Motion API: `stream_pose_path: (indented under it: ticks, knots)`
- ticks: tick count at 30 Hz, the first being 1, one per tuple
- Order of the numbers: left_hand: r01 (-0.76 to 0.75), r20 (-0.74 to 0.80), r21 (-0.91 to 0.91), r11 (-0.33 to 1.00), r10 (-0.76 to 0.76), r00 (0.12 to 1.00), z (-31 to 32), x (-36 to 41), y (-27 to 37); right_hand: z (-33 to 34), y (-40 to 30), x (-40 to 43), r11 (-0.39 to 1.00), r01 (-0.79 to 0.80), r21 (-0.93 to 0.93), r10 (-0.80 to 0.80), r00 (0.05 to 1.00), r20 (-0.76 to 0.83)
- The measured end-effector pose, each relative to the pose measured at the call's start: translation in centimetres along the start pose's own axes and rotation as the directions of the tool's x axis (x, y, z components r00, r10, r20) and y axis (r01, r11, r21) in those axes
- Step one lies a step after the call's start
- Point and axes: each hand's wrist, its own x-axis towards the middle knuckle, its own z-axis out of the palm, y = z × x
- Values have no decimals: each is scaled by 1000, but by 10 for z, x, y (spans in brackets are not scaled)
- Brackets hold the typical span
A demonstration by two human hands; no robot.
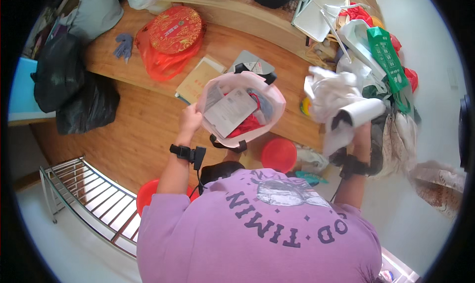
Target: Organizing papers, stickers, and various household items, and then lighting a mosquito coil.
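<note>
My left hand grips the rim of a pale pink tote bag with black handles. Inside the bag lie a flat white printed packet, red material and clear plastic. At the right, crumpled white plastic and a white roll with a dark hollow end are at my right hand, which they mostly cover; its fingers are hidden. Behind the bag, a grey flat item and a brown paper envelope lie on the wooden surface.
A round red decorated box in a red plastic bag and a grey-blue glove lie farther back. Black plastic bags stand left, a metal rack lower left. A red round container is below the tote; bags are piled at right.
</note>
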Motion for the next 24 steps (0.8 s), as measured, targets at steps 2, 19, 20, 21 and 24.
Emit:
stream_pose_path:
  ticks: [2,19,20,21,24]
  knots:
    - [86,-116,52,995,-79,990,-14,-4,19,22,17,-7,993,-109,-48,113,991,77]
    - [-26,-36,-22,999,25,999,-59,-17,30,144,126,72,719,263,-644,-320,947,30]
    - [-80,-20,-8,997,80,997,-53,-17,30,171,111,63,704,423,-571,-343,906,248]
    - [-80,-9,2,997,80,997,-49,-17,38,198,105,52,687,559,-464,-365,818,446]
    - [-111,35,-140,984,117,992,-43,-16,57,276,115,18,470,707,-528,19,590,807]
